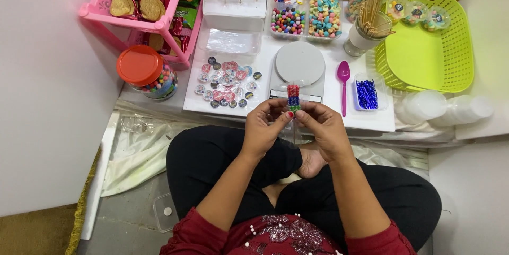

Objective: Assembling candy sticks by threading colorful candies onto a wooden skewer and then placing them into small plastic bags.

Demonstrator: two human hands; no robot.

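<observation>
Both my hands are raised over my lap and meet on a candy skewer (293,97), a short stack of red, blue and green sweets inside a clear wrapper. My left hand (265,125) pinches the wrapper just under the sweets from the left. My right hand (323,125) grips the same spot from the right. The skewer stands upright in front of a round white kitchen scale (299,63).
On the low white table lie round stickers (227,84), a pink spoon (343,77), a small tray of blue twist ties (367,93), tubs of coloured candy (306,15), a cup of wooden sticks (369,27) and an orange-lidded jar (144,72). A green basket (430,48) sits right, a pink rack (143,5) left.
</observation>
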